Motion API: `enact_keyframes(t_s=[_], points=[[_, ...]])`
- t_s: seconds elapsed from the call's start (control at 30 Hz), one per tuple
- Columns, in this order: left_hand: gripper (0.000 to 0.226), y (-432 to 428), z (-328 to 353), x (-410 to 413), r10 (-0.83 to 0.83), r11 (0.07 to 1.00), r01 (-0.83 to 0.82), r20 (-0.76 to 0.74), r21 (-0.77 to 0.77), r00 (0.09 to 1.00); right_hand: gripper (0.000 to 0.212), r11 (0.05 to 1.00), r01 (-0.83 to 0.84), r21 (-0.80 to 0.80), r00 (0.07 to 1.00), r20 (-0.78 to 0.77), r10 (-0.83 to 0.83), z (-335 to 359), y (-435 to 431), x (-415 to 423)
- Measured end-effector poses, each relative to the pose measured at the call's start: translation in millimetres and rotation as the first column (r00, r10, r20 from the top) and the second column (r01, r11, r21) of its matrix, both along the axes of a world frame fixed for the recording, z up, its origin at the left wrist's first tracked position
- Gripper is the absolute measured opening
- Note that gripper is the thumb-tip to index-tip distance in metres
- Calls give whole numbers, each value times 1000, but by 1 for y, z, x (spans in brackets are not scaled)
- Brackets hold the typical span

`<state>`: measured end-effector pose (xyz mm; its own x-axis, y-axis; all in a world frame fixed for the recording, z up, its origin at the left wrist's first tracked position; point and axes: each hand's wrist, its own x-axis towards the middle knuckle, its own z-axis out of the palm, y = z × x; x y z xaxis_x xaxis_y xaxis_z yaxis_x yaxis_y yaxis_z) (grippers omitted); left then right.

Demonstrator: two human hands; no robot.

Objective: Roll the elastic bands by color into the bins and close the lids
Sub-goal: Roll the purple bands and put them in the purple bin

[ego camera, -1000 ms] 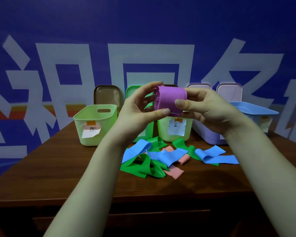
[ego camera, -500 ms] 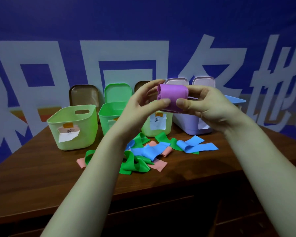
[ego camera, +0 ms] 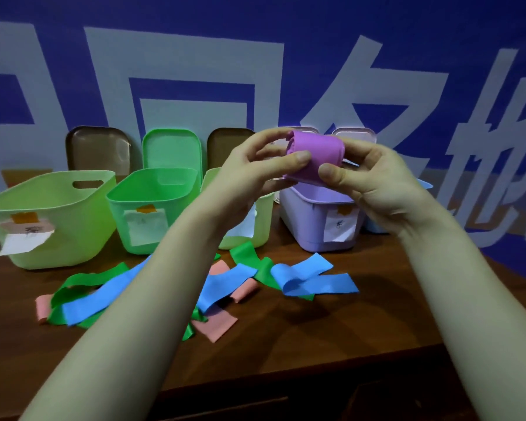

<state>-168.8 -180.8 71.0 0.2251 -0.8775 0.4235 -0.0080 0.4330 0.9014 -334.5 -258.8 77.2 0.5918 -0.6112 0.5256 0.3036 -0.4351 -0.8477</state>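
1. Below the hands: loose bands [ego camera: 313, 275], blue, green and pink, heaped unrolled on the worktop [ego camera: 286, 344].
2. Left hand [ego camera: 249, 168] and right hand [ego camera: 374, 183] pinch the purple roll [ego camera: 315, 153] from both sides, held in the air.
3. Just beyond and under the right hand: open purple bin [ego camera: 310, 220], the likely target.
4. Risk: if the pinch eases early, the elastic springs back and the roll unwinds. With poor aim it lands in the pale green bin [ego camera: 263, 220] beyond the left hand.
5. Farthest: lids [ego camera: 173, 150] lean behind the bins, none fitted.

Brown wooden table [ego camera: 346, 329]; blue-and-white banner [ego camera: 286, 31] behind it
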Motion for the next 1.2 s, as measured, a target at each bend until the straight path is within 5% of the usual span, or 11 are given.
enact_keyframes(t_s=[0.23, 0.6, 0.83, 1.0, 1.2], points=[[50, -81, 28, 15, 35, 999, -33, -71, 33, 997, 43, 1000, -15, -15, 999, -37, 15, 28, -88, 13], [52, -155, 141, 12, 50, 989, -10, -264, 150, 963, 58, 955, -91, 283, 976, -166, 142, 149, -168, 12], [53, -166, 220, -12, 69, 981, -15, -276, 194, 959, 63, 964, -64, 259, 977, -180, 113, 223, -188, -5], [56, -165, 216, -25, 145, 958, -43, -351, 282, 925, 57, 924, -124, 362, 951, -224, 215, 222, -196, -13], [28, -169, 177, -32, 222, 925, -52, -427, 376, 877, 46, 832, -211, 514, 880, -270, 390, 188, -208, -13]])
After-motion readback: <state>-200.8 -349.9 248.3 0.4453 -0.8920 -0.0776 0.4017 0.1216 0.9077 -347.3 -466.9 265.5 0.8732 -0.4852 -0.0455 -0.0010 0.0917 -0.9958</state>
